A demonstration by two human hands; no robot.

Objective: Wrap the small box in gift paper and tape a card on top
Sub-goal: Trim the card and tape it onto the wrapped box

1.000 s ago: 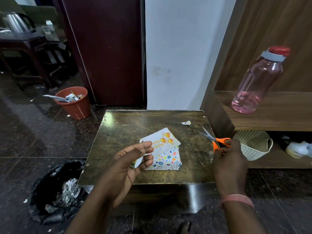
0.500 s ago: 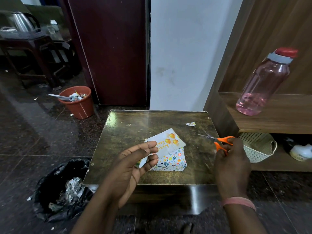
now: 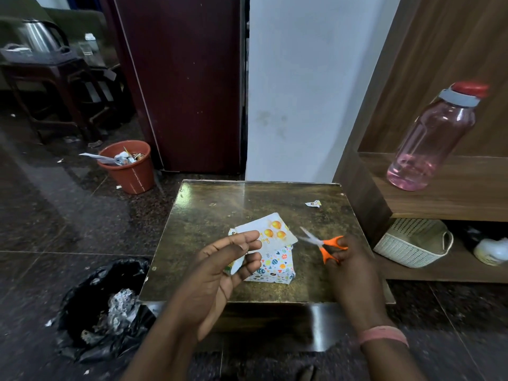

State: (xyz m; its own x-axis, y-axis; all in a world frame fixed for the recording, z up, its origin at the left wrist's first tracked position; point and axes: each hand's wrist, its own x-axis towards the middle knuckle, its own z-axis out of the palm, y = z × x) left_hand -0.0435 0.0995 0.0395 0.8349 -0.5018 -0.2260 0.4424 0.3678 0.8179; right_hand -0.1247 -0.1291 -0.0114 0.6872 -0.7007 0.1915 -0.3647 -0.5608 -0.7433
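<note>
A small box (image 3: 275, 266) wrapped in white paper with coloured shapes lies on the dark tabletop (image 3: 220, 210). My left hand (image 3: 222, 273) pinches a white card (image 3: 270, 233) with orange balloons and holds it just above the box. A small whitish thing with a green edge also sits in its fingers; what it is I cannot tell. To the right of the box, my right hand (image 3: 351, 268) grips the orange-handled scissors (image 3: 324, 244), blades pointing left toward the card's right edge.
A paper scrap (image 3: 313, 204) lies at the table's far right. A pink bottle (image 3: 431, 138) stands on the wooden shelf, a white basket (image 3: 412, 244) below it. On the floor are a red bin (image 3: 127, 166) and a black bag (image 3: 104, 306).
My right hand has lifted the scissors and carried them left toward the card. My left hand still holds the card over the box.
</note>
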